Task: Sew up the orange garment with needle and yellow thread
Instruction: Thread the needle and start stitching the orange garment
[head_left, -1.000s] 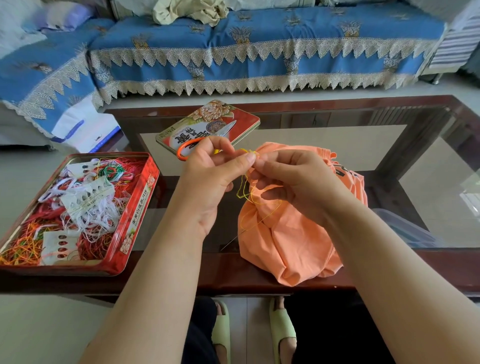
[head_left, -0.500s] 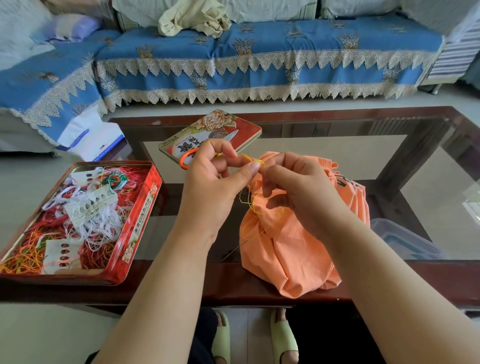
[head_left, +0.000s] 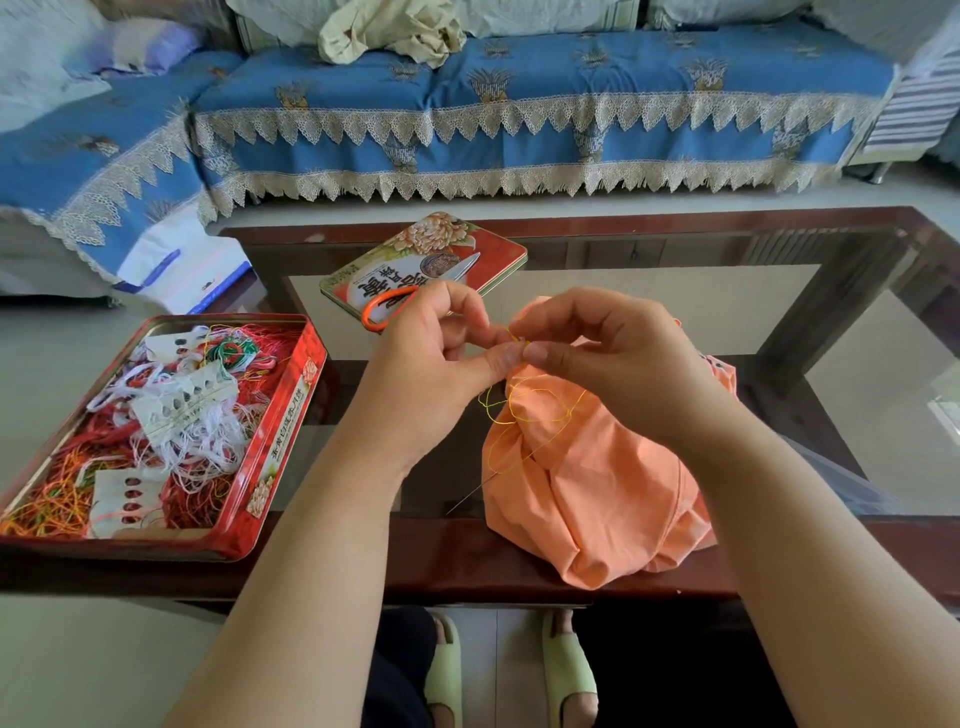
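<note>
Both our hands, left (head_left: 431, 364) and right (head_left: 613, 358), pinch the thread (head_left: 535, 410) over the garment (head_left: 587, 478) on the counter (head_left: 447, 556); loose loops may tangle, and the dangling needle (head_left: 470, 496) could slip off.

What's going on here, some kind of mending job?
Yes, hand sewing. A person sits at a glass-topped table, both hands raised over a bunched orange garment. The left hand and right hand pinch a yellow thread between their fingertips; it loops down to a needle dangling beside the cloth. An open tin of threads sits left.
</note>
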